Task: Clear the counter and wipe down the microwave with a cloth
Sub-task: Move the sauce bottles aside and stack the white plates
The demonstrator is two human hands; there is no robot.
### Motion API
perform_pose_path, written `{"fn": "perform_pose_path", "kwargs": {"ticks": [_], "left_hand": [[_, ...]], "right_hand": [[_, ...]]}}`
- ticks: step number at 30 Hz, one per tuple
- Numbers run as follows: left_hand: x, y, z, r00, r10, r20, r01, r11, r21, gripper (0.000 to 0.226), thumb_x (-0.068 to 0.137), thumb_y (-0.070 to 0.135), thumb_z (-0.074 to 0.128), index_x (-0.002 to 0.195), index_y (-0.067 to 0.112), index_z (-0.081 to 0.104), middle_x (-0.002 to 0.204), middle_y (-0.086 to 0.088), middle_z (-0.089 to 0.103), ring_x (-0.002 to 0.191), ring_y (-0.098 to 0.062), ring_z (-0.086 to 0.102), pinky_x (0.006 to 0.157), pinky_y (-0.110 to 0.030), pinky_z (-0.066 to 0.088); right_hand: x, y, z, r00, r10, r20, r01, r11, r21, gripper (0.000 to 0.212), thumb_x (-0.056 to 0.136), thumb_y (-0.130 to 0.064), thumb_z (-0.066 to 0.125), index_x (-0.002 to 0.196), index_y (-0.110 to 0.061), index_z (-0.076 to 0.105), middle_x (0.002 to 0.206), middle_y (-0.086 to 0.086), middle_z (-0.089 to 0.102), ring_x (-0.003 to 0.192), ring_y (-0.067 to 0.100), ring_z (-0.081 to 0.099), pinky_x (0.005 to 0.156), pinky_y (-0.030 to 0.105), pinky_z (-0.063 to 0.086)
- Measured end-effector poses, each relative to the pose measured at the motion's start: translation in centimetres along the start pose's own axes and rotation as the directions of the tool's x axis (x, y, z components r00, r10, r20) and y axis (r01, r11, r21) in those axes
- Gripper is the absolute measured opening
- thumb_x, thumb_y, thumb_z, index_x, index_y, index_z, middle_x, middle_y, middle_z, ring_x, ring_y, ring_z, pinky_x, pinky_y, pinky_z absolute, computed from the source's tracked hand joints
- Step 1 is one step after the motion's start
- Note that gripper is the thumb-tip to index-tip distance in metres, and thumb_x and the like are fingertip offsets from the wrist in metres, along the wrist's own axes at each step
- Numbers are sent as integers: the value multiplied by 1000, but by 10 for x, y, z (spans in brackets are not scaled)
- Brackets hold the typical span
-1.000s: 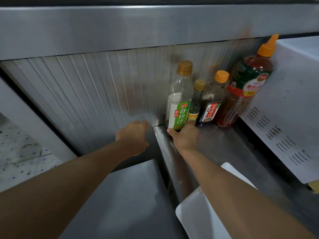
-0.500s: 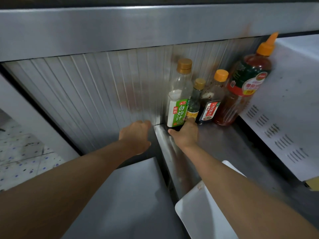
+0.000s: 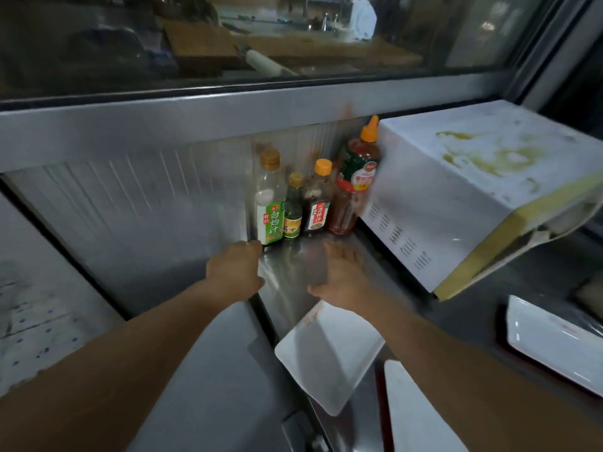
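Several sauce bottles stand in a row against the ribbed back wall: a clear bottle with a green label (image 3: 270,203), a small dark bottle (image 3: 293,208), a brown one with an orange cap (image 3: 318,199) and a big red sauce bottle (image 3: 357,177). The white microwave (image 3: 456,190), stained yellow-green on top, sits to their right on the steel counter (image 3: 287,288). My left hand (image 3: 236,270) rests at the counter's left corner, fingers curled, just below the green-label bottle. My right hand (image 3: 341,272) hovers blurred over the counter, fingers apart, holding nothing.
A white square plate (image 3: 329,353) lies on the counter below my right hand, another white plate (image 3: 417,412) at the bottom edge, and a white tray (image 3: 554,340) at the right. A steel ledge and window run along the back. A lower grey surface (image 3: 208,386) lies on the left.
My right hand has let go of the green-label bottle and pulled back to the right, opening. The view has tilted up and widened, showing the microwave top and the window.
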State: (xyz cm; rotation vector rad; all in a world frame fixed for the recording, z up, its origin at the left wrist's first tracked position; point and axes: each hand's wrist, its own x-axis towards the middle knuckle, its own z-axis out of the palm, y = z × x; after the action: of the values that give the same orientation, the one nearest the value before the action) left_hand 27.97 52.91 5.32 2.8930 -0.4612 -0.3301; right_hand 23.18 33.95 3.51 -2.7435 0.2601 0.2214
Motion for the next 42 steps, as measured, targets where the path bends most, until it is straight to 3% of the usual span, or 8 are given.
{"fn": "perform_pose_path", "kwargs": {"ticks": [5, 8, 16, 25, 32, 42], "left_hand": [[-27, 27, -8, 997, 75, -23, -75, 997, -15, 43, 82, 29, 64, 119, 16, 48, 118, -6, 55, 108, -25, 54, 84, -41, 50], [-39, 42, -9, 994, 107, -14, -107, 994, -13, 47, 83, 30, 63, 124, 17, 47, 126, -3, 52, 115, -23, 51, 88, -41, 48], [-68, 72, -2, 998, 65, 9, -65, 998, -12, 49, 84, 34, 61, 128, 20, 42, 129, 0, 50, 118, -21, 49, 88, -38, 48], [-102, 120, 23, 983, -179, -40, 176, 982, -68, 58, 82, 35, 65, 134, 26, 40, 128, 0, 54, 115, -20, 53, 91, -37, 48], [-145, 152, 53, 909, -413, -56, 409, 910, -62, 53, 80, 33, 67, 127, 20, 45, 125, -4, 56, 113, -23, 53, 90, -37, 48], [-168, 156, 97, 790, -613, -16, 600, 778, -185, 61, 79, 38, 69, 130, 20, 41, 125, -5, 58, 114, -25, 54, 89, -38, 49]], "right_hand": [[-51, 20, -34, 997, 62, -36, -63, 997, -45, 92, 83, -45, 64, 149, -13, 9, 155, 11, 14, 144, 32, 10, 116, 41, 11], [-78, 30, -50, 989, 134, -60, -133, 991, 10, 87, 80, -42, 67, 146, -15, 18, 148, 10, 23, 137, 32, 18, 110, 40, 24], [-118, 63, -68, 988, 135, -72, -126, 985, 117, 80, 78, -35, 69, 142, -15, 25, 144, 8, 26, 134, 30, 20, 109, 42, 30], [-114, 118, -73, 998, -33, 49, 26, 989, 144, 77, 80, -33, 66, 142, -16, 24, 144, 9, 27, 133, 29, 22, 108, 42, 32], [-108, 158, -70, 970, -188, 155, 171, 978, 116, 89, 82, -37, 66, 150, -19, 12, 155, 6, 16, 142, 29, 14, 115, 42, 23], [-87, 165, -49, 949, -229, 217, 201, 969, 142, 85, 79, -36, 69, 146, -16, 22, 150, 6, 27, 138, 29, 19, 108, 38, 28]]}}
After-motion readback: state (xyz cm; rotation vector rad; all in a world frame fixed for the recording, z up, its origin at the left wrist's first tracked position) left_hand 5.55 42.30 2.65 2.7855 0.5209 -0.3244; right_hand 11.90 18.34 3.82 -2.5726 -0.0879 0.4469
